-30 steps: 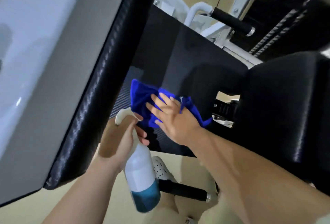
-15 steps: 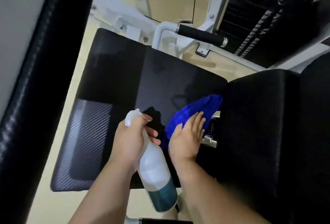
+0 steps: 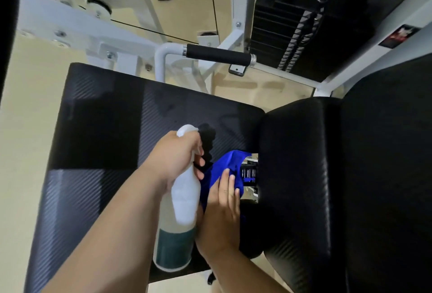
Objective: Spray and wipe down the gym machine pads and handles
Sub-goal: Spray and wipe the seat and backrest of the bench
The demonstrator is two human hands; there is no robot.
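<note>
The right hand [image 3: 222,218] lies nearest, fingers straight and together, pressing flat on the blue cloth [image 3: 225,165], which bunches up just beyond its fingertips. A second ago this hand was spread on the cloth further out on the seat pad [image 3: 100,140]; since then it has swept across to the pad's edge and drawn back toward the body, so the cloth now sits at the gap between the seat pad and the back pad [image 3: 327,175], which is immediately to the hand's right. Touching its left side is the bottle [image 3: 184,201], hanging nozzle-up, with the left hand [image 3: 177,159] curled tight round its neck just as it was in both earlier views, a finger by the trigger; no spray shows. By my reading, the middle of the seat has had its wipe and the stroke is finishing off the edge strip. The back pad looks likely to come next, and it may want a fresh spray first. Well beyond both hands, the black-gripped handle [image 3: 218,55] stands untouched in front of the weight stack [image 3: 287,30], so that part of the job remains.
</note>
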